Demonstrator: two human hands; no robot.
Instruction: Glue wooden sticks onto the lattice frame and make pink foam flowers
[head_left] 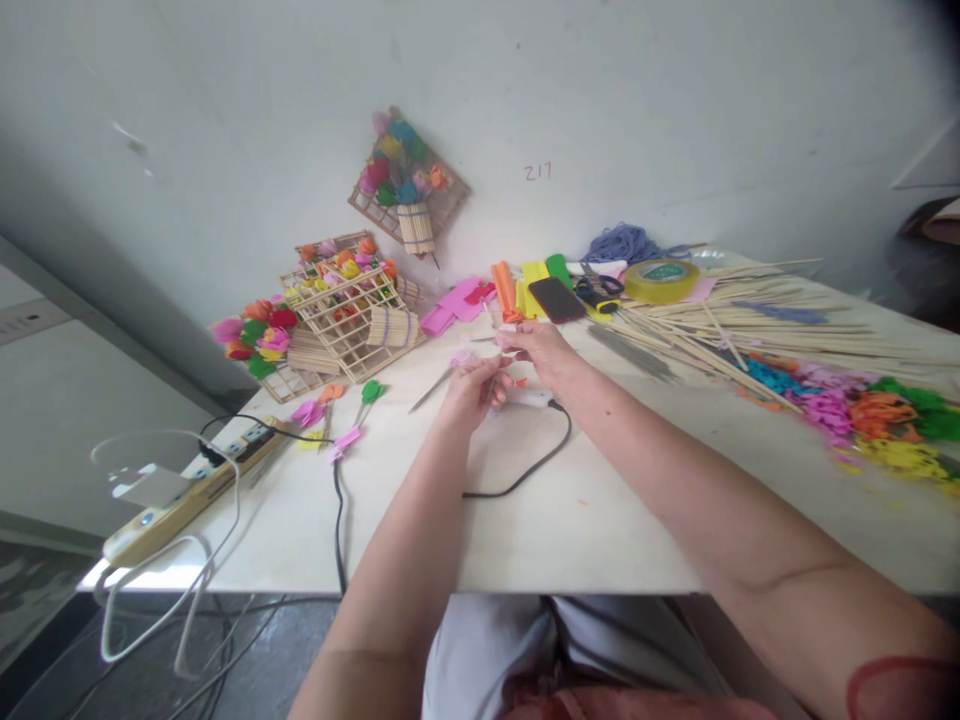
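My left hand point(474, 390) is closed around a thin wooden stick point(431, 391) that carries a small pink paper flower point(462, 357) at its top. My right hand point(541, 350) pinches a pink strip at the flower, fingers pressed together. Both hands meet over the middle of the white table point(525, 520), just above a white glue gun point(529, 398) with a black cord point(525, 468).
Wooden racks of paper flowers point(341, 305) stand at the back left. A phone point(557, 298), scissors point(598, 293), yellow tape roll point(661, 279) and felt pieces lie behind. Bamboo sticks point(750, 325) and coloured paper scraps point(855, 410) fill the right. A power strip point(187, 485) sits left.
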